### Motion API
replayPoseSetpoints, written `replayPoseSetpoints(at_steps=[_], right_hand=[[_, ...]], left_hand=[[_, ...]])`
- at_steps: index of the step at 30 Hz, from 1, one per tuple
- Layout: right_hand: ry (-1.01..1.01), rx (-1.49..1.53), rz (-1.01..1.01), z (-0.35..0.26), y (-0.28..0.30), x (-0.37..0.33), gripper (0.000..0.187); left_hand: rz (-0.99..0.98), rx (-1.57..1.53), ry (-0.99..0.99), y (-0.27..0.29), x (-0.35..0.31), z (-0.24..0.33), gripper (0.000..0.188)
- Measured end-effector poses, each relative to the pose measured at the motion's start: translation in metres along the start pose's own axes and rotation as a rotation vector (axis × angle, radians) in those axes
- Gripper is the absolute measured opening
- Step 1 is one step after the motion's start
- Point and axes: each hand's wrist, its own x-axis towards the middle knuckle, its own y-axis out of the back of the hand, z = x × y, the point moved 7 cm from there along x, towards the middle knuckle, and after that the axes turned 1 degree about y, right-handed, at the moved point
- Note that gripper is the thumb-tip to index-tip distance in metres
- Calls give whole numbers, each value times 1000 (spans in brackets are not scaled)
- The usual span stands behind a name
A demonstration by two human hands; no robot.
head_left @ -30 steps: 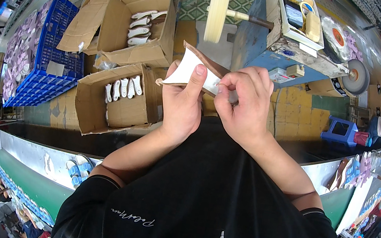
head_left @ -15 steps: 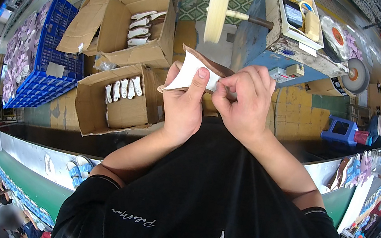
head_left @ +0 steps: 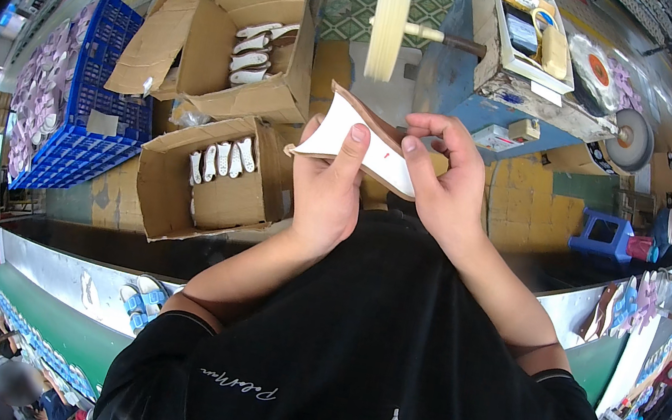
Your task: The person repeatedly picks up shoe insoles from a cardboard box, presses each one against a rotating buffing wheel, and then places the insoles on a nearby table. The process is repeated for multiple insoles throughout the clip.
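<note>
A wedge shoe sole (head_left: 333,129) with white sides and a brown top is held up in front of my chest. My left hand (head_left: 326,201) is closed round its thick end, the thumb lying across the white side. At the thinner end, my right hand (head_left: 457,181) has its thumb against the sole and its fingers bent over the brown edge. A small red mark shows on the white side between the two thumbs. My palms hide part of the sole's underside and far side.
Two open cardboard boxes (head_left: 160,213) with several white soles stand ahead to the left, beside a blue crate (head_left: 116,70) of lilac pieces. A pale wheel (head_left: 389,25) juts from a blue machine (head_left: 452,88) ahead. Behind me runs a green conveyor belt (head_left: 64,315) with sandals.
My right fingertips were pinched against the sole's white side; they have moved off that spot and opened round its thinner end. The red mark now shows. The left hand keeps its hold.
</note>
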Motion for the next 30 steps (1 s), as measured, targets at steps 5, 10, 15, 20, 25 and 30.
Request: replayPoseSetpoints(at_steps=[5,10,15,20,25,30], right_hand=[[-43,109,-66,6,-11,-9,37],[-68,97,-158,3,-16,-10,43],[-79,177,-215,2,-19,-13,51],[-253,447,-241,9,-22,-22,47],[-333,525,-207,15,-23,-26,43],[-251,333,-56,20,-9,-23,44]], left_hand=[[105,57,63,12,-2,-13,20],[95,95,9,9,-2,-12,19],[1,-32,19,7,2,-15,19],[-24,-2,77,12,2,-25,20],[-35,54,103,13,7,-31,32],[-4,73,199,10,3,-45,57]])
